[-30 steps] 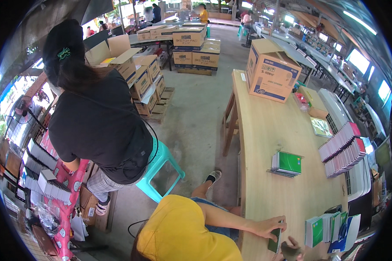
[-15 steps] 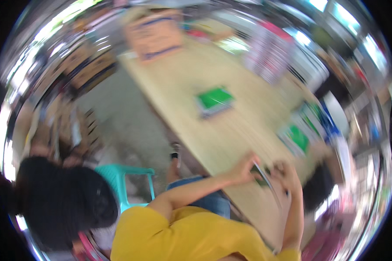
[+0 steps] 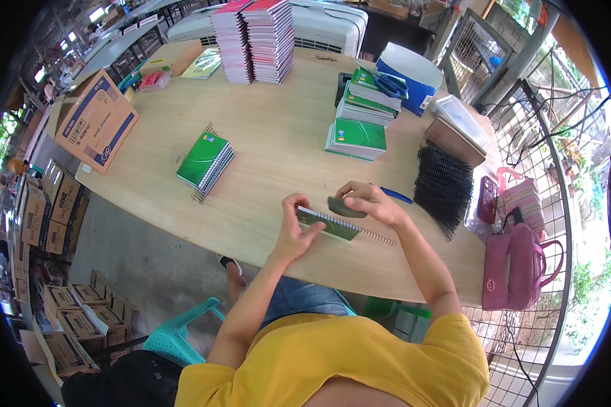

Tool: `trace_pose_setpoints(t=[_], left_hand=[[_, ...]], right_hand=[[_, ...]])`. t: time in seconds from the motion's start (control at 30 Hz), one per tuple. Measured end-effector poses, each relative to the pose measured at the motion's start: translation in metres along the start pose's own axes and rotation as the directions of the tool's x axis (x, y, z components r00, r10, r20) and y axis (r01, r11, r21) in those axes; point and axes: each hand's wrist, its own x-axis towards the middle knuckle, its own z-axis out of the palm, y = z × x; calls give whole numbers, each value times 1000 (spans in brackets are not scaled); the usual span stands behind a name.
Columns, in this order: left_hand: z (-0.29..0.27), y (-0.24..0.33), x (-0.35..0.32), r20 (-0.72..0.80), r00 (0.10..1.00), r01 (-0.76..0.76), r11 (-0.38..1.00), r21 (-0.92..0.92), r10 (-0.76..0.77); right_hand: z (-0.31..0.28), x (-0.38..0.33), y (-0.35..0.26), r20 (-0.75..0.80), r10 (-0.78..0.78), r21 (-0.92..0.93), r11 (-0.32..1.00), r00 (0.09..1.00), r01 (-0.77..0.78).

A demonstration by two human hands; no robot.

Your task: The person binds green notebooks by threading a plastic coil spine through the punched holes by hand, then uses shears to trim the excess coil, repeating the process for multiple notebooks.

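Observation:
My left hand (image 3: pixel 294 232) is closed on a small green notebook (image 3: pixel 338 228), its thumb across the cover, holding it tilted above the table. A metal spiral coil (image 3: pixel 379 237) runs along the notebook's upper edge and sticks out past its right end. My right hand (image 3: pixel 373 203) grips a dark, flat grey-green piece (image 3: pixel 347 207) just above the coiled edge; its kind is unclear, and I cannot tell whether it touches the coil. To the left lies a stack of green notebooks (image 3: pixel 206 157) with coils protruding.
Stacked green booklets (image 3: pixel 358 136) and blue-handled scissors (image 3: pixel 388 84) lie ahead. A pile of black coils (image 3: pixel 443 183) and a blue pen-like tool (image 3: pixel 396 195) are at right. Tall pink notebook stacks (image 3: pixel 270 42), a carton (image 3: pixel 98 122) and a pink bag (image 3: pixel 512 264) line the table's edges.
My view has swung round, and the earlier blur has cleared. Both hands stay close together at the notebook, which was seen almost edge-on before and now shows its cover.

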Motion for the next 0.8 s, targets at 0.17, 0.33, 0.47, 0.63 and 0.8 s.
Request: trace_pose_setpoints(t=[0.17, 0.33, 0.47, 0.63, 0.8], left_hand=[[-38, -10, 1, 173, 946, 294, 952, -90, -276], [-32, -14, 7, 249, 940, 286, 938, -198, -234], [-32, -16, 11, 223, 940, 303, 934, -189, -260], [-26, -7, 15, 199, 927, 365, 882, -298, -317], [-25, 1, 19, 191, 931, 348, 911, -219, -310]], right_hand=[[16, 3, -12, 107, 13, -392, 920, 994, 30], [14, 3, -11, 66, -64, -84, 994, 996, 69], [9, 6, -8, -33, -105, -78, 992, 994, 102], [17, 7, -10, 54, -11, -171, 985, 998, 21], [15, 12, -2, 33, -97, -111, 989, 995, 100]])
